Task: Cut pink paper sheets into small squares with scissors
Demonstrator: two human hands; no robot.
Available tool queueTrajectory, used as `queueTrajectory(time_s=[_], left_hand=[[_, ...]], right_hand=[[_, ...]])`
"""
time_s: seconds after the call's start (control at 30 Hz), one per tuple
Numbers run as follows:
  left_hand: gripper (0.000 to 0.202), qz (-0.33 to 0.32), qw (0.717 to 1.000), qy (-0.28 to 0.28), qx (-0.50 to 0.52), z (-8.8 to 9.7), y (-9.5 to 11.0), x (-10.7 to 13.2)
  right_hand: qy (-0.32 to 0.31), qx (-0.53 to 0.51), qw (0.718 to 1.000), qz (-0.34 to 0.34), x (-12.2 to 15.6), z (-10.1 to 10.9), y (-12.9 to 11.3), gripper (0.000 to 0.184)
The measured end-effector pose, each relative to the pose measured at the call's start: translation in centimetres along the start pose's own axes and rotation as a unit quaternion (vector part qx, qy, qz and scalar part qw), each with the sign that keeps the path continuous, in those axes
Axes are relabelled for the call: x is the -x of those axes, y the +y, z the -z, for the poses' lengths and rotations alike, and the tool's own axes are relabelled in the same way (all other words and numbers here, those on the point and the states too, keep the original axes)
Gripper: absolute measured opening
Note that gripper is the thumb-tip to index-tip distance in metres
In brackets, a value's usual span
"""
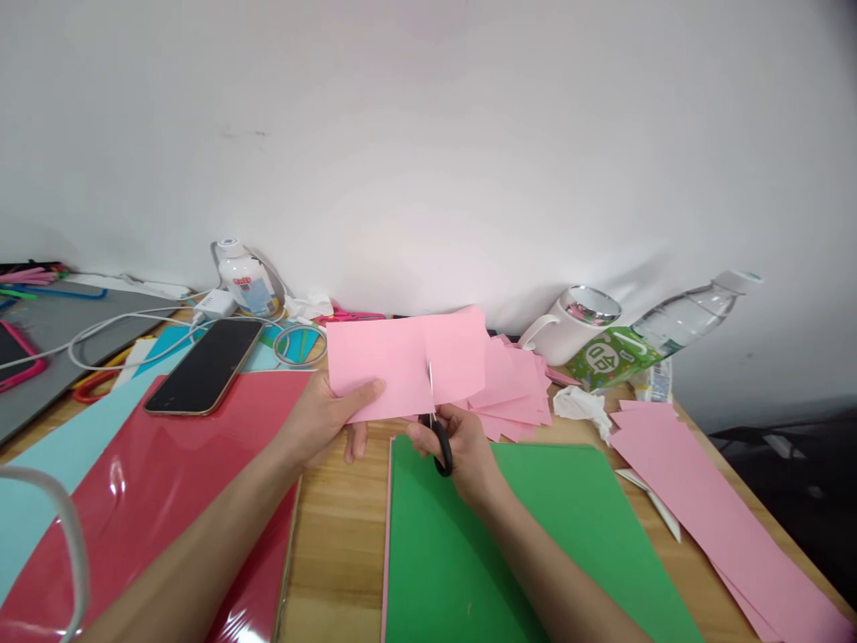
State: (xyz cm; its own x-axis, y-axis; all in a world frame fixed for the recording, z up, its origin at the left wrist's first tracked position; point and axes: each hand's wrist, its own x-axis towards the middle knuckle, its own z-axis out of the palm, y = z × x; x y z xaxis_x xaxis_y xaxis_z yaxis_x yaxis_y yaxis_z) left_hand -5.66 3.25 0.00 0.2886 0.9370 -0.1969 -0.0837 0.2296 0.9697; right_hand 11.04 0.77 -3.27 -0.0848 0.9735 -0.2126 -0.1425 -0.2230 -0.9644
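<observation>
My left hand (335,415) pinches the lower left part of a pink paper strip (378,362), thumb on top and fingers beneath. The strip is held up above the table. My right hand (461,442) is closed round the black handles of a pair of scissors (442,446). The scissors' blades point away from me and lie across the strip, with a cut line running up from its near edge. To the right of the cut, the paper (459,353) tilts slightly. Behind and below it lies a loose pile of cut pink pieces (512,393).
Green sheets (536,536) lie under my right arm, a red plastic-wrapped pack (201,500) under my left. A phone (204,366), cable (100,330) and white bottle (247,277) are at left. At right are a mug (572,321), green packet (612,357), water bottle (696,313) and long pink strips (716,509).
</observation>
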Motion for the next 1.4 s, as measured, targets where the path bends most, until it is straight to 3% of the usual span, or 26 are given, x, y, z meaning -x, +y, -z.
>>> queueTrajectory(time_s=[0.53, 0.8, 0.93, 1.03, 1.1, 1.23, 1.33, 1.4], left_hand=[[0.023, 0.003, 1.0, 0.005, 0.007, -0.1, 0.0, 0.0], [0.024, 0.005, 1.0, -0.005, 0.01, -0.3, 0.2, 0.0], [0.027, -0.071, 0.996, 0.057, 0.027, -0.5, 0.1, -0.1], [0.038, -0.154, 0.983, 0.102, -0.021, -0.4, -0.2, 0.1], [0.048, -0.152, 0.982, 0.056, -0.1, -0.5, -0.4, 0.4], [0.051, -0.131, 0.957, -0.127, -0.224, -1.0, -0.7, 0.9], [0.054, -0.146, 0.939, -0.234, -0.206, -0.7, -0.8, 0.7], [0.067, -0.127, 0.951, -0.254, -0.124, 0.0, -0.8, 0.4]], right_hand=[[0.002, 0.025, 1.0, 0.008, 0.1, 0.1, -0.1, 0.034], [-0.031, 0.02, 0.999, 0.022, 0.0, 0.4, 0.1, 0.034], [-0.101, -0.019, 0.994, 0.041, 0.2, 0.3, 0.2, 0.034], [-0.106, -0.079, 0.989, 0.067, 0.2, 0.1, 0.5, 0.033], [-0.077, -0.121, 0.985, 0.096, 0.1, 0.1, 0.7, 0.032], [-0.005, -0.141, 0.982, 0.125, -0.4, 0.4, 1.0, 0.025], [-0.004, -0.174, 0.979, 0.102, -0.5, 0.5, 0.9, 0.025], [-0.021, -0.185, 0.978, 0.097, -0.5, 0.7, 0.7, 0.022]])
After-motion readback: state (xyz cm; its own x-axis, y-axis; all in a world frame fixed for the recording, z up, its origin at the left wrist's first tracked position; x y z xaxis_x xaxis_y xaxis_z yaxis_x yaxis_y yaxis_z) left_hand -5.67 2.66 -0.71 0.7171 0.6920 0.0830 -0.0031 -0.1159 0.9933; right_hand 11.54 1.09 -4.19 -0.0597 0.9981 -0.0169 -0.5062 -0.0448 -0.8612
